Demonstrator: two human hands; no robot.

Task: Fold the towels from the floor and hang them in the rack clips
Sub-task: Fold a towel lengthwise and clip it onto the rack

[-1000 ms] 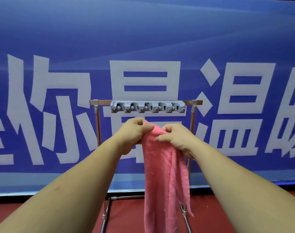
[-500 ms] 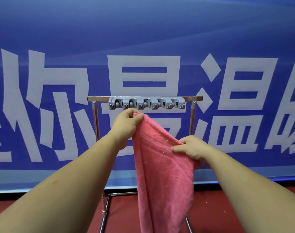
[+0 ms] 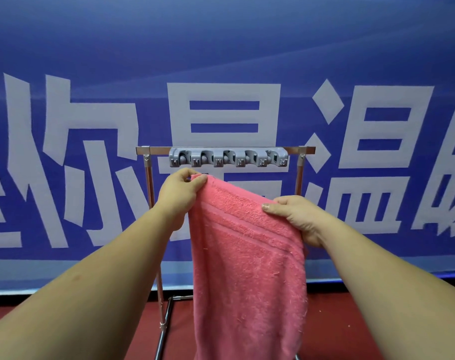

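1. At centre frame: pink towel [image 3: 249,255], terry pile with a flat woven band across it, frayed threads along the right edge; it hangs from both hands to the bottom edge of the frame.
2. Left hand [image 3: 181,189]: thumb and fingers pinch the towel's upper left corner, just below the clips.
3. Right hand [image 3: 296,216]: grips the towel's upper right edge, thumb on top, lower than the left.
4. Rack clips [image 3: 228,158]: grey moulded plastic strip, five rounded slots, fixed to the top bar.
5. Rack [image 3: 148,175]: polished metal tube, square-section top bar.
6. Behind: blue banner [image 3: 221,48], large white characters; red floor [image 3: 143,331] at lower frame.
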